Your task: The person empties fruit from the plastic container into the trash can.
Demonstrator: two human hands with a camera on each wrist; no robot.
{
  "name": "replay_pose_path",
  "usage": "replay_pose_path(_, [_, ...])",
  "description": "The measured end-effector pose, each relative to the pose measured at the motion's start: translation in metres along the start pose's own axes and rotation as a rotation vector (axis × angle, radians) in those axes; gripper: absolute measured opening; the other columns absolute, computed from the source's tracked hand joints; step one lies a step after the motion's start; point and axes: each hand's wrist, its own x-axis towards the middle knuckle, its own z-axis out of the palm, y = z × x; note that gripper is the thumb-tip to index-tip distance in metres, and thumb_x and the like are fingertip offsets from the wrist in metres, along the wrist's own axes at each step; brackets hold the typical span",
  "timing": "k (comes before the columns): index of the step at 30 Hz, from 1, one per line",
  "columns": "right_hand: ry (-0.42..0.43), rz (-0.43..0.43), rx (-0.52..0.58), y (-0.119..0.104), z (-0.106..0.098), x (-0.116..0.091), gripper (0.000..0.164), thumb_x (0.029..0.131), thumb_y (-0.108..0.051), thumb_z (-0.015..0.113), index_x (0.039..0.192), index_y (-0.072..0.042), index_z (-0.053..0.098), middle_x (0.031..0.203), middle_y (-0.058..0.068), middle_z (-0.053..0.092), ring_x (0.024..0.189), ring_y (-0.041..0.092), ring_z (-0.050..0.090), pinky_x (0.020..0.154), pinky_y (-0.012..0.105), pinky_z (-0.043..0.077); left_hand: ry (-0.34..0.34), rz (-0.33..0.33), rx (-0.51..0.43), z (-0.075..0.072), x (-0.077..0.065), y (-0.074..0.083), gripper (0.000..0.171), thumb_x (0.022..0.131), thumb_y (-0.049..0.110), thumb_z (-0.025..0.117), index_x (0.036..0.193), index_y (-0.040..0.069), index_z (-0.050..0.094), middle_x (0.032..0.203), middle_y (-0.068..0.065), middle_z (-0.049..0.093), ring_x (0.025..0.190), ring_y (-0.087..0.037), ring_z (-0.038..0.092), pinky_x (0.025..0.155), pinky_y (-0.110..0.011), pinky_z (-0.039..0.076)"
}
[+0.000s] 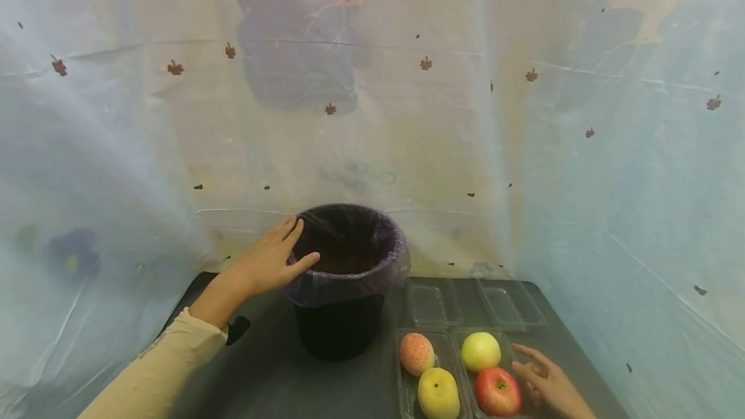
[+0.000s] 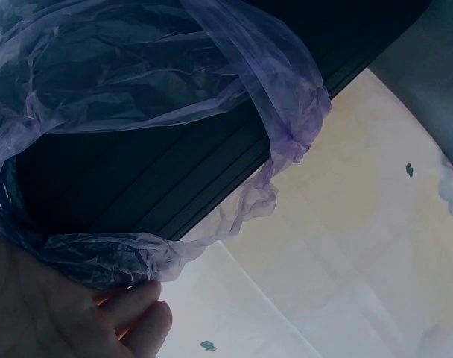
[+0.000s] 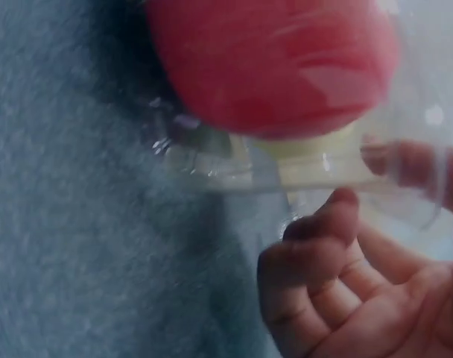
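Observation:
At the left of a black bin (image 1: 339, 328), my left hand (image 1: 264, 264) touches the rim, fingers straight and spread. A thin purple plastic bag (image 2: 286, 89) lines the bin and folds over its rim. My right hand (image 1: 550, 380) is beside a clear plastic container (image 1: 460, 335), fingertips at its right edge, fingers loosely bent. In that container lie a yellow-green apple (image 1: 480, 352) and a red apple (image 1: 497, 392). The right wrist view is blurred; the red apple (image 3: 275, 63) shows close above the fingers (image 3: 308, 261). Whether they press the container wall is unclear.
Next to it, another clear container (image 1: 401, 386) holds a speckled orange-pink fruit (image 1: 416, 354) and a yellow fruit (image 1: 438, 393). Behind stand two more clear containers (image 1: 433, 302) (image 1: 512, 302). Translucent patterned sheeting (image 1: 407, 147) surrounds the dark table (image 1: 256, 374).

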Motion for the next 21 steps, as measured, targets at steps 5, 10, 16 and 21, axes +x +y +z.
replay_pose_path(5, [-0.07,0.012,0.124,0.008,0.0,0.002,0.073,0.112,-0.024,0.06,0.162,0.015,0.024,0.086,0.003,0.07,0.059,0.01,0.056,0.054,0.031,0.057,0.008,0.001,-0.007,0.0,0.0,0.001,0.101,0.107,0.072,0.042,0.171,-0.002,0.016,0.178,-0.025,0.01,0.163,-0.048,0.011,0.13,-0.066,0.013])
replay_pose_path(10, [-0.117,-0.005,0.157,0.012,0.0,0.002,0.071,0.113,-0.025,0.058,0.163,0.014,0.024,0.086,0.005,0.069,0.06,0.011,0.059,0.055,0.033,0.058,0.008,-0.002,-0.015,0.0,-0.001,0.002,0.102,0.107,0.073,0.042,0.171,-0.001,0.016,0.178,-0.025,0.01,0.163,-0.048,0.011,0.13,-0.067,0.014])
replay_pose_path(16, [-0.158,-0.018,0.203,0.017,-0.001,0.001,0.067,0.113,-0.021,0.057,0.164,0.01,0.027,0.083,0.002,0.065,0.06,0.009,0.058,0.055,0.03,0.059,0.003,-0.005,-0.018,0.0,0.0,0.001,0.102,0.107,0.073,0.041,0.171,-0.001,0.015,0.178,-0.025,0.009,0.163,-0.048,0.01,0.129,-0.067,0.013])
replay_pose_path(21, [-0.177,-0.036,0.262,0.021,-0.001,0.0,0.052,0.112,-0.017,0.059,0.162,-0.008,0.046,0.079,0.0,0.062,0.058,0.006,0.057,0.055,0.026,0.059,-0.006,-0.011,-0.025,0.0,-0.001,0.001,0.102,0.107,0.073,0.041,0.171,0.0,0.014,0.178,-0.024,0.007,0.163,-0.048,0.009,0.129,-0.068,0.012])
